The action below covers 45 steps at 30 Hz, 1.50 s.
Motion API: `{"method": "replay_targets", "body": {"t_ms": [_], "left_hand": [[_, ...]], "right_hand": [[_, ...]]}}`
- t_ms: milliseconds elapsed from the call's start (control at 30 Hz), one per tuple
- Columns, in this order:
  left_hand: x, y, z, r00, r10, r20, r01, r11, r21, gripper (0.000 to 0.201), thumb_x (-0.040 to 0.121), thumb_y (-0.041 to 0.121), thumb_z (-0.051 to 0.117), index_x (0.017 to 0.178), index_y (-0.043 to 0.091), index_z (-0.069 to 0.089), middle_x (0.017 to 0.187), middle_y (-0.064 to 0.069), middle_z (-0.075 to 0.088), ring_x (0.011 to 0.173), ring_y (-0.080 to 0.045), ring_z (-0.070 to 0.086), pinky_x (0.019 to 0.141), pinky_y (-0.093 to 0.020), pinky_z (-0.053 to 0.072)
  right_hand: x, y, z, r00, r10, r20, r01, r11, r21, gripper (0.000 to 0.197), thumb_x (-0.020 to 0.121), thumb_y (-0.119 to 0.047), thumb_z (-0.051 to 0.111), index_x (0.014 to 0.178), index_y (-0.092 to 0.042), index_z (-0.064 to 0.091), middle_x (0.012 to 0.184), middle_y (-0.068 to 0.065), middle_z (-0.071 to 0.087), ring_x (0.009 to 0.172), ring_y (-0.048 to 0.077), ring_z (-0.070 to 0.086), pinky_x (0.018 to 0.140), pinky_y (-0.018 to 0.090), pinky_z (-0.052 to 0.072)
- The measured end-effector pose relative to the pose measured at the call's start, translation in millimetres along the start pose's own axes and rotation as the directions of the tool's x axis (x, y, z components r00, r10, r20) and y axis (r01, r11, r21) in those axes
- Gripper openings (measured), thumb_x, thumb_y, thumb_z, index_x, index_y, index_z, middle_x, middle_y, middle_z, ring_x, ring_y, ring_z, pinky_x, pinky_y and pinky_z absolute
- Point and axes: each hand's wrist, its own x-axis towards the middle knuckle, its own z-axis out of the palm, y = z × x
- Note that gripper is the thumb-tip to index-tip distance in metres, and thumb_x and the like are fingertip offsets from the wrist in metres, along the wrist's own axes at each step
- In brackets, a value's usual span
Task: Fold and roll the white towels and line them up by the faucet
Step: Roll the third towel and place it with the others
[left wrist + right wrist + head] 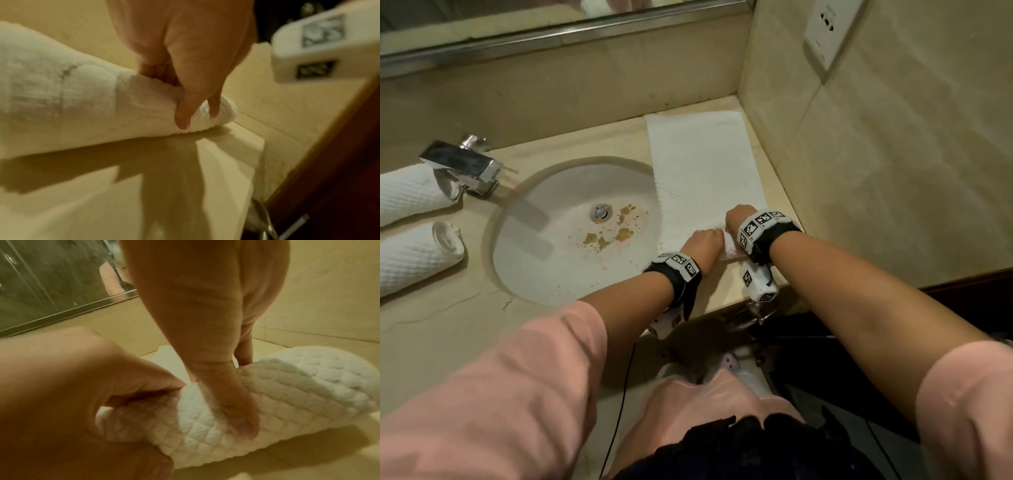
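Note:
A long folded white towel (705, 171) lies flat on the counter to the right of the sink, with its near end turned up into a short roll (729, 248). My left hand (703, 240) grips the roll towards its left part, fingers curled over the top and thumb at the front. My right hand (738, 217) grips it beside the left one, towards the right end. In the left wrist view my left hand (180, 105) pinches the roll (82, 105). The right wrist view shows my right hand (244, 394) and left hand (123, 394) curled on the quilted roll (287, 394).
Two rolled white towels (410, 195) (417, 257) lie left of the chrome faucet (462, 168). The round sink (534, 240) has brown stains near its drain. A tiled wall with an outlet (825, 31) borders the towel's right side. The counter's front edge (722, 298) is just behind my wrists.

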Motion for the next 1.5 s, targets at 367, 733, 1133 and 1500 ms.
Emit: {"method": "replay_targets", "body": {"t_ms": [367,733,1133,1500], "left_hand": [[28.3,-23.0,-21.7,0.993,-0.010,0.117,0.024,0.993,-0.118,0.030,0.080,0.030,0.068,0.101,0.009,0.067,0.098,-0.011,0.069,0.090,-0.027,0.062,0.072,-0.030,0.044],[34.7,-30.1,-30.7,0.984,0.012,0.178,0.018,0.986,-0.165,0.042,0.079,0.036,0.070,0.113,0.012,0.064,0.106,-0.011,0.065,0.104,-0.027,0.057,0.083,-0.030,0.043],[5.4,4.9,2.2,1.000,-0.011,-0.006,0.011,0.996,0.087,0.029,0.089,-0.005,0.044,0.117,0.002,0.043,0.110,-0.017,0.057,0.106,-0.032,0.050,0.076,-0.035,0.044],[25.7,-19.3,-20.0,0.993,-0.059,0.100,0.078,0.978,-0.195,0.045,0.076,0.024,0.074,0.115,0.009,0.056,0.112,-0.012,0.061,0.100,-0.029,0.058,0.082,-0.034,0.049]], "right_hand": [[-14.3,11.9,51.6,0.871,-0.273,-0.408,0.211,0.958,-0.192,0.059,0.052,-0.001,0.082,0.107,-0.004,0.061,0.102,0.012,0.060,0.092,0.030,0.060,0.092,0.044,0.047],[-9.9,4.4,20.6,0.960,-0.220,-0.174,0.184,0.962,-0.201,0.026,0.092,-0.006,0.050,0.117,-0.005,0.056,0.112,0.013,0.061,0.105,0.031,0.058,0.085,0.037,0.044],[-12.1,4.8,0.4,0.994,-0.093,0.060,0.102,0.978,-0.182,0.028,0.081,-0.014,0.065,0.063,-0.012,0.043,0.069,0.003,0.048,0.071,0.023,0.053,0.080,0.035,0.055],[-24.3,17.5,36.2,0.933,-0.177,-0.314,0.122,0.974,-0.189,0.062,0.046,-0.007,0.084,0.101,-0.004,0.055,0.105,0.013,0.050,0.090,0.028,0.052,0.069,0.032,0.042]]}}
